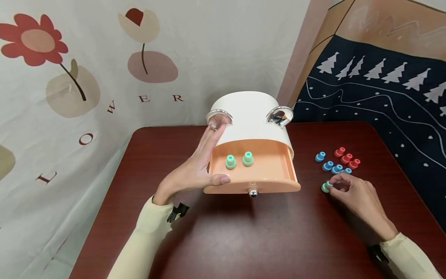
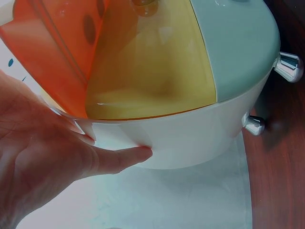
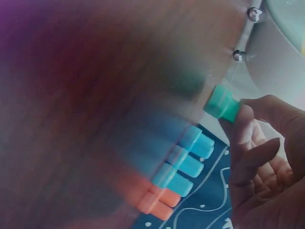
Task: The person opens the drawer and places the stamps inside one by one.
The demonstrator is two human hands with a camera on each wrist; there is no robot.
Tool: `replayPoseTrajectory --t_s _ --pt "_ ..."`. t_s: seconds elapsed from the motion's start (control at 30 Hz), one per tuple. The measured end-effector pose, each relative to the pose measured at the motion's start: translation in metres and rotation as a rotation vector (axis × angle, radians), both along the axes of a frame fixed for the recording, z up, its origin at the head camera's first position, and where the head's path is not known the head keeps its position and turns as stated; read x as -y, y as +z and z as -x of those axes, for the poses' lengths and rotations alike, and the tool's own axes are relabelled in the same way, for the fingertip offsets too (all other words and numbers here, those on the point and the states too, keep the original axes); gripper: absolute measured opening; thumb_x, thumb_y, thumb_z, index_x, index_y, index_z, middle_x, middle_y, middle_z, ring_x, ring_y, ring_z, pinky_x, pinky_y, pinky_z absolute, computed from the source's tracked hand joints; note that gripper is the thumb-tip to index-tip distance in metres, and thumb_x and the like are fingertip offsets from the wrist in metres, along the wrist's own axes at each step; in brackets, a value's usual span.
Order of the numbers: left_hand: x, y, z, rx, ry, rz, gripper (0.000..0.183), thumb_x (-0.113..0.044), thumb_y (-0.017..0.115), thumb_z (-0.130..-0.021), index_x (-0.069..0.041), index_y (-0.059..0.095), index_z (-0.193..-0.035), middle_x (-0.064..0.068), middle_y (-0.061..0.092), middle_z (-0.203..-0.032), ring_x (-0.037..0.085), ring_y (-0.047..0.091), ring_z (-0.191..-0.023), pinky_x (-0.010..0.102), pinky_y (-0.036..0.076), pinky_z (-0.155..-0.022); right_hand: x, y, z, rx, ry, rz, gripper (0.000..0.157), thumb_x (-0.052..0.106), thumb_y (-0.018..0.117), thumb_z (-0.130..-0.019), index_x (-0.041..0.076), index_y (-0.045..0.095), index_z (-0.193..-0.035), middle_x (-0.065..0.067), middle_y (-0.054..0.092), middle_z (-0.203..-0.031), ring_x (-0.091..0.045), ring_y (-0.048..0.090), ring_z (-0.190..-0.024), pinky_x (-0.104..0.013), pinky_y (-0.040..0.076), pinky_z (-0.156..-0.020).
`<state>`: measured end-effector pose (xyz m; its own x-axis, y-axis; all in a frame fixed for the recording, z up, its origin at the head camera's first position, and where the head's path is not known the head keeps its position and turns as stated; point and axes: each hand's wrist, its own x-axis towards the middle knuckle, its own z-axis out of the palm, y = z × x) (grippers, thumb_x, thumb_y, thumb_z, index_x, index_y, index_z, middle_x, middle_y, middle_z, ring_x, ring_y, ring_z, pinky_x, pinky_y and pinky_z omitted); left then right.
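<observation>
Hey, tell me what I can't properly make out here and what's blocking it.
Head view: the pinched green peg, partly covered by the right hand.
Head view: one blue peg, partly hidden by that hand.
Head view: the orange drawer, its left side partly behind the left hand.
Left wrist view: the orange panel, cut off by the top edge.
Right wrist view: most of the tabletop, blurred.
</observation>
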<state>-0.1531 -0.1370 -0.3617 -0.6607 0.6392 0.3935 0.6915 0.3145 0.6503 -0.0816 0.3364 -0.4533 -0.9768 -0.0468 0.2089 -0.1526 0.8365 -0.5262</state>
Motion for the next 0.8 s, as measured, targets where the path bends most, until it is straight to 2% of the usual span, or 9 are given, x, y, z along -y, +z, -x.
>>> replayPoseTrajectory --t_s 0.3,0.57,0.8 --pt "0.0 -0.001 0.0 0.01 0.003 -0.003 0.125 -0.091 0.052 -0.091 -0.009 0.008 -0.175 0.008 0.004 -0.18 0.026 -0.008 -0.166 0.06 0.005 -0.129 0.023 0.022 -0.008 -0.143 -0.023 0.113 0.024 0.008 0.095 -0.084 0.015 0.079 -0.1 0.002 0.072 -0.079 -0.001 0.06 -0.066 -0.013 0.045 -0.06" --pt "-0.001 -0.001 0.0 -0.007 -0.008 -0.006 0.123 -0.089 0.053 -0.093 -0.007 0.009 -0.174 0.01 0.007 -0.18 0.028 -0.008 -0.166 0.06 0.003 -0.129 0.044 0.046 -0.012 -0.196 -0.049 0.224 0.025 0.006 0.096 -0.082 0.017 0.082 -0.099 0.004 0.073 -0.076 0.001 0.059 -0.066 -0.014 0.044 -0.061" --pt "0.0 -0.001 -0.002 0.055 0.015 0.001 0.127 -0.093 0.052 -0.089 -0.011 0.008 -0.175 0.007 0.001 -0.181 0.024 -0.012 -0.165 0.06 0.003 -0.129 0.057 0.066 -0.007 -0.232 -0.02 0.276 0.024 0.004 0.093 -0.085 0.015 0.081 -0.102 0.004 0.073 -0.082 -0.003 0.058 -0.066 -0.014 0.045 -0.062"
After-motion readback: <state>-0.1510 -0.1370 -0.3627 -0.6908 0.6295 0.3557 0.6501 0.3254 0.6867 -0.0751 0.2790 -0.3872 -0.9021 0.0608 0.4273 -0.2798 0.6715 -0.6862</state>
